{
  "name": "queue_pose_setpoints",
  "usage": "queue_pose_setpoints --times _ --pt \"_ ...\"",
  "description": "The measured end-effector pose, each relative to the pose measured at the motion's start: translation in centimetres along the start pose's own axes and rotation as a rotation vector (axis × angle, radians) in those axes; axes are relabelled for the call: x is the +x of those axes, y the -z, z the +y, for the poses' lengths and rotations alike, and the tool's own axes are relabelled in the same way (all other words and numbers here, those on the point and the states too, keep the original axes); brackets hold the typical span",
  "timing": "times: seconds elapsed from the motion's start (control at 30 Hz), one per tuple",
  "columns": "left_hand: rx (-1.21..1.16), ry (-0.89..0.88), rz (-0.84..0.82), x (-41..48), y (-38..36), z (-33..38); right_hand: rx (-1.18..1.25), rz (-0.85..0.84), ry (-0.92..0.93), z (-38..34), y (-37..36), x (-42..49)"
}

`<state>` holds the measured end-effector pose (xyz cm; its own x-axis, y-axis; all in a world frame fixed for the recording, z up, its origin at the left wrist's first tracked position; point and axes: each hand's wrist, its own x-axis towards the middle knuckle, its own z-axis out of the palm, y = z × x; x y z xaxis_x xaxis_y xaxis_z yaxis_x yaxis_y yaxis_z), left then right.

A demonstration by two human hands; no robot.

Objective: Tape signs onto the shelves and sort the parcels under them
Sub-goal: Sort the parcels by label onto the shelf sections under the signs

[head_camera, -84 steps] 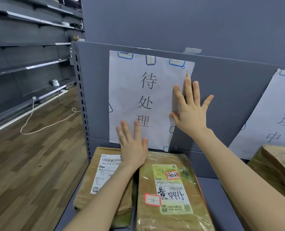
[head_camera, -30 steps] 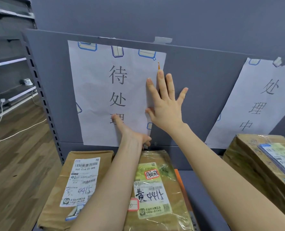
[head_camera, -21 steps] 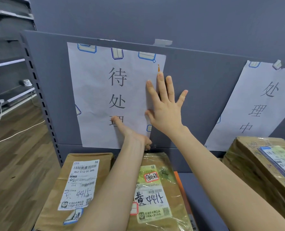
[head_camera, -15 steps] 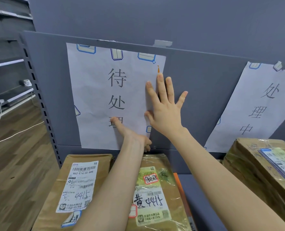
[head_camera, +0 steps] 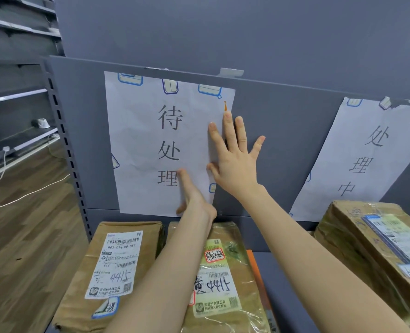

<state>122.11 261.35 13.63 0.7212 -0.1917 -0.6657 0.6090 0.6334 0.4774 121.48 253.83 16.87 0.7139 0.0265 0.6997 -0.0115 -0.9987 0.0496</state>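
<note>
Sign (head_camera: 146, 140) is hanging with its long axis upright, straight ahead of both hands. Right hand (head_camera: 235, 164) is pressing flat, fingers spread, across the sign's right edge; left hand (head_camera: 194, 200) is pressing one straight finger nearer its lower middle. Parcels (head_camera: 117, 267) are lying below it.

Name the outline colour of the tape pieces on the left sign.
Blue; the tape shows best in the head view.

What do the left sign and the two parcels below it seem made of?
Sign: thin matte white paper, faintly creased. Left parcel: matte brown kraft paper or card, wrinkled at its edges. Middle parcel: brown, probably wrapped in clear glossy film or tape, given its shiny wrinkles.
</note>
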Motion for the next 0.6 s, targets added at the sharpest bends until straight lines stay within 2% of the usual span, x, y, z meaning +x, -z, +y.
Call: queue_pose_setpoints --times 0.13,0.2,0.43,0.6 --pt "-0.010 -0.052 0.083 0.9 -1.3 -0.2 -0.053 0.177 0.025 0.3 -1.1 0.2" --pt "-0.006 -0.070 0.087 0.9 -1.3 -0.3 -0.061 0.206 0.043 0.4 -1.3 0.2" --pt "-0.078 -0.063 0.115 -0.3 -0.9 -0.5 -0.032 0.049 0.008 -0.1 -0.1 -0.2" --pt "-0.271 -0.050 0.125 -1.2 -1.1 -0.4 -0.046 0.114 0.013 0.1 -0.5 -0.1"
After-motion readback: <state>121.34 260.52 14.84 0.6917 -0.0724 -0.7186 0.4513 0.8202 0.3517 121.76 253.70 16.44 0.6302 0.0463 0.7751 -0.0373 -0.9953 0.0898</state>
